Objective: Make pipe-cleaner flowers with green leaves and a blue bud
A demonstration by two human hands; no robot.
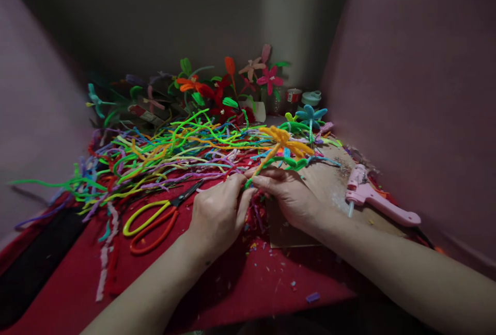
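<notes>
An orange pipe-cleaner flower (284,139) tilts up and to the right above both hands. Its orange stem has green pipe cleaner around the lower part, and green leaves (294,163) stick out beside it. My left hand (219,203) is closed, thumb and finger pinching the low end of the stem. Just to the right, my right hand (287,195) pinches the stem a little higher, thumb against fingers. The fingers cover part of the stem. Scissors (155,221) with one yellow and one red handle lie left of my left hand.
Loose pipe cleaners (166,154) in many colours spread behind the hands on the red cloth (240,293). A pink glue gun (377,201) rests on a board (329,185) at right. Finished flowers (228,87) stand at the back wall, near a blue flower (311,114). Scraps litter the cloth.
</notes>
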